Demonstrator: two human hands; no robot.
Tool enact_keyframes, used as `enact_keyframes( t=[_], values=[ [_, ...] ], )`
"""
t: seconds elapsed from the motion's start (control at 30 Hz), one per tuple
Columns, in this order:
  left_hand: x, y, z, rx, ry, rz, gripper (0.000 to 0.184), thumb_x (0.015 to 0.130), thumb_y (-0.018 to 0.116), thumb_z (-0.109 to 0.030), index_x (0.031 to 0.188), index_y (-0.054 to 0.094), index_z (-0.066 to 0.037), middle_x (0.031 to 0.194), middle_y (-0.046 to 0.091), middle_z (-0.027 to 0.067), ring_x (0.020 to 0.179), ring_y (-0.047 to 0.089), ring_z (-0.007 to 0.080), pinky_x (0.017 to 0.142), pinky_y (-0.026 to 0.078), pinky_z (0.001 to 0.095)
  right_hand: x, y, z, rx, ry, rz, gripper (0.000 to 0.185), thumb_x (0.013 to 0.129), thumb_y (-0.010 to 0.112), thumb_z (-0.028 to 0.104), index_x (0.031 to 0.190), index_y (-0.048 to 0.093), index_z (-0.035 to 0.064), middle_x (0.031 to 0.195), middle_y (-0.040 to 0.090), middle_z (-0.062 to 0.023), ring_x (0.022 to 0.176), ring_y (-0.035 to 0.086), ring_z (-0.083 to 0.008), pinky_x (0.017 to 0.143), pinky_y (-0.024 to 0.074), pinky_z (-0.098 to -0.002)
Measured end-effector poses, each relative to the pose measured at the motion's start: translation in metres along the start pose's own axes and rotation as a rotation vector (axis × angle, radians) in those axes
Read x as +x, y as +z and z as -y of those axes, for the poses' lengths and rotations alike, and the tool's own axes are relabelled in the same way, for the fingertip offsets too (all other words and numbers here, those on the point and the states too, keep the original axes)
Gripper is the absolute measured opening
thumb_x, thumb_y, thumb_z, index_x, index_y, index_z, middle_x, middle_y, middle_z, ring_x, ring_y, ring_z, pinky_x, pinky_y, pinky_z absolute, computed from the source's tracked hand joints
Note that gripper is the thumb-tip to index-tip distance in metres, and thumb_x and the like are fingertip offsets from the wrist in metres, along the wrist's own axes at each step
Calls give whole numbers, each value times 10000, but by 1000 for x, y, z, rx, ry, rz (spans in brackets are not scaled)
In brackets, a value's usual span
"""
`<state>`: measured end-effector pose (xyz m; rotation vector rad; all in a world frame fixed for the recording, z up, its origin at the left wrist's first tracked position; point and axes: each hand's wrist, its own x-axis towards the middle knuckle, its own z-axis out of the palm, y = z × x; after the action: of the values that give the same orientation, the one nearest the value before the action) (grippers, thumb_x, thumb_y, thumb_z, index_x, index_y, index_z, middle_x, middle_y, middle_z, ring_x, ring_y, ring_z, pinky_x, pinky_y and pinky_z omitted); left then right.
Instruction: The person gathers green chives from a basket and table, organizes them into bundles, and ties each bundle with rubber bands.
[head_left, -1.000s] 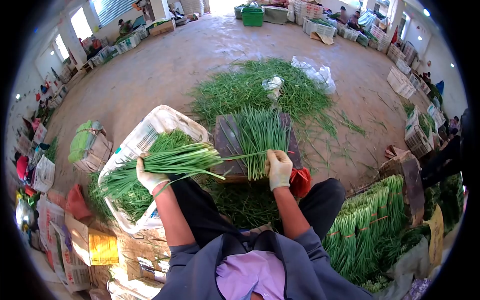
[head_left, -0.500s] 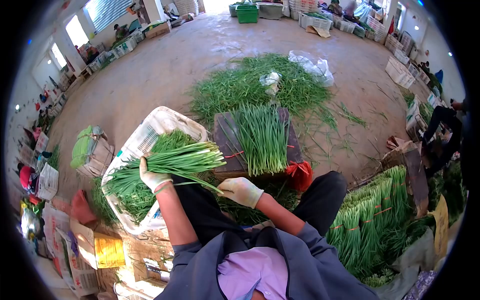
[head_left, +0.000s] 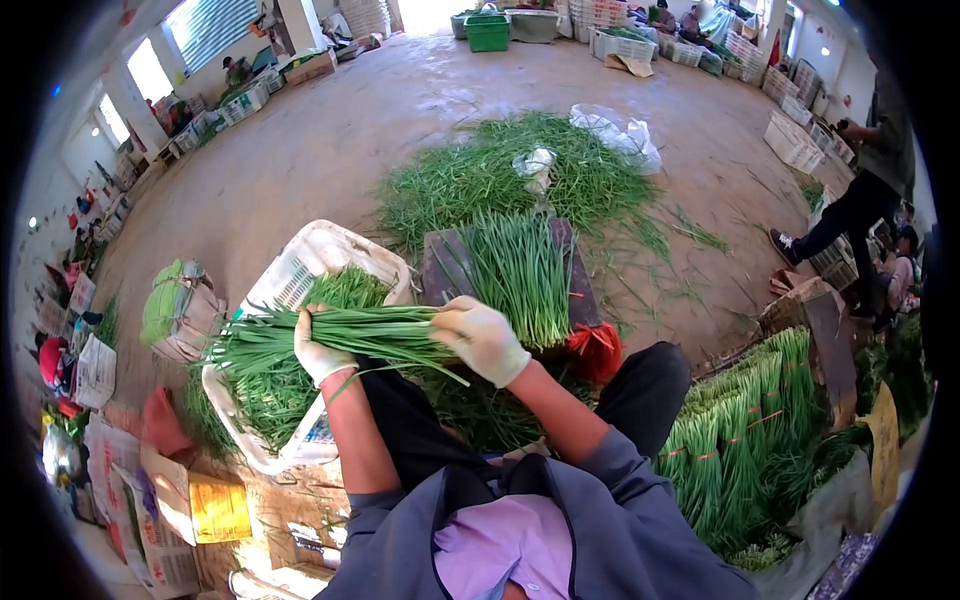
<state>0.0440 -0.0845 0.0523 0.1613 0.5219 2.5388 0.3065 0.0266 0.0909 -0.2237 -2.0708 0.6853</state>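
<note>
My gloved left hand (head_left: 322, 350) is closed around a bunch of long green stalks (head_left: 375, 330), above a white plastic basket (head_left: 335, 240) that holds more loose greens. At the pale cut ends of the bunch is my gloved right hand (head_left: 482, 338), its fingers bent against the stalks; its fingertips are partly hidden. Another pile of greens (head_left: 515, 275) lies on a dark block (head_left: 440, 270) just beyond my right hand. A red bag or bundle of ties (head_left: 595, 350) hangs at the block's near right corner.
Loose greens (head_left: 520, 170) and clear plastic (head_left: 620, 138) lie on the floor ahead. Tied bundles (head_left: 740, 430) stand at my right. A wrapped bundle (head_left: 183, 310) is at the left. A person (head_left: 865, 200) stands at the right; other people sit farther off among crates.
My right hand has moved from the pile on the block, down and left, then up to the bunch's cut ends. A person has come into view standing at the right.
</note>
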Motion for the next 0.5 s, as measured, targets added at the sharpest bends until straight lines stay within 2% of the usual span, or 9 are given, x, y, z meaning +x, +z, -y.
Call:
enact_keyframes(
  t=[0.03,0.07,0.13,0.17,0.23,0.33,0.4,0.43,0.5],
  values=[
    [-1,4,-6,-22,36,-80,107,920,603,-142,940,595,-37,872,605,87,820,583,229,787,509,372,-2,-14,0,161,124,-103,75,861,675,50,923,700,17,906,666,-96,793,663,-208,735,534,-306],
    [-4,3,-14,26,27,-62,131,925,585,-171,931,594,-41,863,604,88,820,583,230,788,507,373,-8,-28,0,536,434,-155,95,885,636,18,955,695,-7,884,673,-81,779,652,-132,729,530,-268],
    [5,-14,-26,25,90,-20,158,929,570,-198,920,595,-42,861,608,91,822,586,229,794,505,371,-16,-50,0,701,529,-302,147,905,616,26,1023,683,-30,875,681,-64,715,635,-95,684,530,-244],
    [10,-24,-29,-2,81,-12,169,934,565,-206,909,599,-42,860,612,93,817,588,225,794,502,366,-17,-50,0,701,531,-301,147,905,616,26,1023,683,-30,875,681,-64,715,635,-95,684,530,-244],
    [5,-16,-24,1,100,-13,169,935,568,-205,906,598,-41,858,611,92,814,587,225,793,501,365,-23,-49,3,602,723,137,221,915,629,54,1121,664,-19,827,678,-60,661,619,-84,599,509,-230],
    [-1,0,-13,-36,51,-12,166,933,578,-205,902,600,-43,852,608,88,809,587,223,791,500,362,-23,-10,10,514,850,167,336,867,715,163,1158,658,4,785,687,-66,575,610,-97,539,503,-262],
    [-10,10,-5,-8,72,-6,160,936,582,-203,906,598,-47,853,604,88,816,587,221,789,499,360,-19,8,15,367,798,169,401,837,744,199,1182,652,15,771,689,-92,555,611,-119,535,499,-292],
    [-11,14,-1,44,117,-15,163,946,576,-208,909,594,-50,856,601,88,818,584,222,781,495,359,-25,26,3,278,672,48,388,820,754,198,1147,669,8,756,687,-115,522,604,-142,523,491,-312],
    [-10,11,-1,49,106,64,160,952,567,-205,919,589,-51,855,595,88,818,580,226,778,494,362,-29,41,-7,300,672,-13,357,823,751,192,1120,680,7,749,687,-111,523,604,-133,517,487,-308]
  ],
)
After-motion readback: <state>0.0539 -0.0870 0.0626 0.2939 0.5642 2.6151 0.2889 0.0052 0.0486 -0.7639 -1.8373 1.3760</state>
